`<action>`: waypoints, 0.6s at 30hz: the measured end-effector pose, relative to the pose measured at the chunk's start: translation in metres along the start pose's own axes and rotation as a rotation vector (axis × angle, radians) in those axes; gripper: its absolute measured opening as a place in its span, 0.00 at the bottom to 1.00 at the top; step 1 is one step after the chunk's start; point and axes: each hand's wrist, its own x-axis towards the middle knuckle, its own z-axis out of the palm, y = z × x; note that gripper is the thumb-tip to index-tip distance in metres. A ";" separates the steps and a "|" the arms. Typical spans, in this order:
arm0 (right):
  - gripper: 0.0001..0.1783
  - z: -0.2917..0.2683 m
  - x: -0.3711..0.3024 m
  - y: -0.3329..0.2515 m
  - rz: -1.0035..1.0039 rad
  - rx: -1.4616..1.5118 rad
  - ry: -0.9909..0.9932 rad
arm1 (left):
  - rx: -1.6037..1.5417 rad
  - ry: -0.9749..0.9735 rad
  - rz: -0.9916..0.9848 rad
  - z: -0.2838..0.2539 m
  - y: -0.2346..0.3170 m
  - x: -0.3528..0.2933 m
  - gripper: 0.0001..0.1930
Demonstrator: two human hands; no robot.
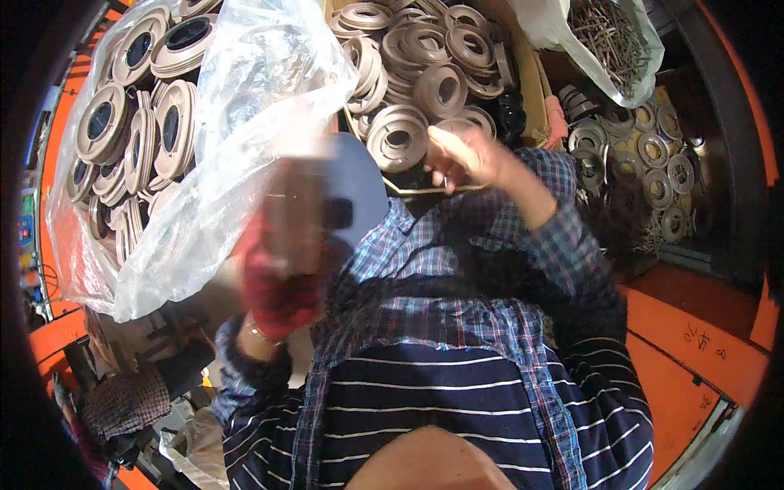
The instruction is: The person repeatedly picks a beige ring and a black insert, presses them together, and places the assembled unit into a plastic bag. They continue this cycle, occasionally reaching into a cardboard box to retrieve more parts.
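My left hand (282, 282), in a red glove, is smeared by motion left of my body. It is closed around a blurred brownish block-like object (296, 214); its kind is unclear. Beside that object shows a smooth blue-grey surface (359, 184) with a dark spot. My bare right hand (469, 159) is at the near edge of a box, fingers bent and apart. Its fingertips are at the right rim of a beige ring-shaped disc (398, 139); whether they touch it I cannot tell. More such discs (441, 90) lie heaped behind it.
A clear plastic bag (269, 73) at the left holds several beige discs (102, 121) with dark centres. At the far right, a white bag (543, 24) contains thin metal pieces (604, 41). Metal rings (658, 188) lie below it. Orange frame parts (694, 327) stand at the right.
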 end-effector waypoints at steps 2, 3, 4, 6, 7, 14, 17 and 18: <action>0.32 -0.058 0.026 0.013 0.063 -0.978 0.360 | 0.078 0.512 -0.314 -0.048 -0.004 0.020 0.30; 0.32 -0.090 0.036 0.024 0.276 -1.186 0.312 | 0.077 0.779 -0.438 -0.074 -0.004 0.035 0.29; 0.31 -0.115 0.048 0.038 0.392 -1.217 0.305 | 0.422 0.691 -0.077 -0.097 -0.007 0.057 0.30; 0.33 -0.149 0.064 0.073 0.522 -1.215 0.314 | 0.639 0.790 -0.030 -0.102 -0.002 0.082 0.33; 0.34 -0.162 0.070 0.088 0.560 -1.189 0.339 | 0.512 0.732 0.048 -0.088 0.001 0.092 0.35; 0.16 -0.171 0.095 0.122 0.590 -1.176 0.414 | 0.167 -0.059 0.219 0.172 0.009 0.119 0.32; 0.14 -0.170 0.083 0.100 0.437 -1.085 0.512 | 0.389 -0.087 0.008 0.262 -0.030 0.151 0.33; 0.15 -0.171 0.075 0.091 0.402 -0.970 0.502 | 0.401 -0.167 -0.064 0.281 -0.040 0.155 0.35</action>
